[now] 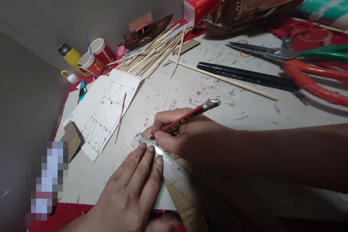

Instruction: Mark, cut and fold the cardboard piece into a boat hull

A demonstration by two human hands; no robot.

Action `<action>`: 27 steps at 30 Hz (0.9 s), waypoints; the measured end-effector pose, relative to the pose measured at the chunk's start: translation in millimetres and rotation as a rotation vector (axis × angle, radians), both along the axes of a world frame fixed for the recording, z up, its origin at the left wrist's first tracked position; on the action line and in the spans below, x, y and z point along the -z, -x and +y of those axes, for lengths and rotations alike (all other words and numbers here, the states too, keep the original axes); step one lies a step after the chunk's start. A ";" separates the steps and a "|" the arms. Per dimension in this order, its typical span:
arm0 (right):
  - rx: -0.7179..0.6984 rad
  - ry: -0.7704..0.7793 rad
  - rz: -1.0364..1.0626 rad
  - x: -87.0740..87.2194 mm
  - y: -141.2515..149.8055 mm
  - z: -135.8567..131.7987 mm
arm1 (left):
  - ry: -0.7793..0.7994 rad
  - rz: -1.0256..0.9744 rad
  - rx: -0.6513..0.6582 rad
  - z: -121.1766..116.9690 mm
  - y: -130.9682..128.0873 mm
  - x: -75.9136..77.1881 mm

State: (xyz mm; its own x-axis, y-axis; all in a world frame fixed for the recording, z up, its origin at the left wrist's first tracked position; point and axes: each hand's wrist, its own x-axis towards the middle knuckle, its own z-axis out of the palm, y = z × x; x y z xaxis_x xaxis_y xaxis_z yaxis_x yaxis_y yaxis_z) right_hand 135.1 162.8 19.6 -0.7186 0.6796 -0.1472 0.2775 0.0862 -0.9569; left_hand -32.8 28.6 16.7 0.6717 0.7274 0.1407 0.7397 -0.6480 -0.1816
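A metal ruler (176, 166) lies slantwise on a piece of brown cardboard (181, 201). My left hand (136, 177) holds the ruler down, its fingertips pressed along the upper edge and the fingers close together. In my right hand (176, 134) is a red and black pencil (187, 117), gripped between thumb and fingers. The pencil's tip points down at the cardboard beside the ruler's far edge. The ruler's near end falls in the shadow under my right forearm.
Left of my hands is a drawn paper plan (104, 116) with a thin stick (120, 117) on it. Behind lie wooden sticks (152, 56), paper cups (91, 63) and a small model boat (145, 30). A black marker (244, 76) and orange-handled scissors (304, 76) sit at right.
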 end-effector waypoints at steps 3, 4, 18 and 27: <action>0.008 0.063 -0.017 -2.0 -1.6 -1.1 | 0.003 -0.001 -0.004 0.8 -0.2 0.6; 0.005 0.063 -0.021 -2.3 -2.2 -0.8 | 0.006 0.002 -0.005 1.0 -0.4 0.5; -0.055 -0.228 0.043 9.6 -15.1 -1.1 | -0.009 -0.003 -0.011 -0.5 0.9 0.0; -0.027 -0.161 0.067 14.5 -27.1 -7.3 | 0.011 0.008 -0.011 0.7 -1.3 -2.8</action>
State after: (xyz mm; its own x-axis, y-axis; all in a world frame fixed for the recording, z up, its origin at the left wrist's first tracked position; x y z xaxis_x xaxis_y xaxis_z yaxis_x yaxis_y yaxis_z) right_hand 162.3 155.5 5.1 -0.7412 0.6712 0.0105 0.2095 0.2462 -0.9463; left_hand -31.5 29.3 19.5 0.6649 0.7360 0.1273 0.7452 -0.6420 -0.1804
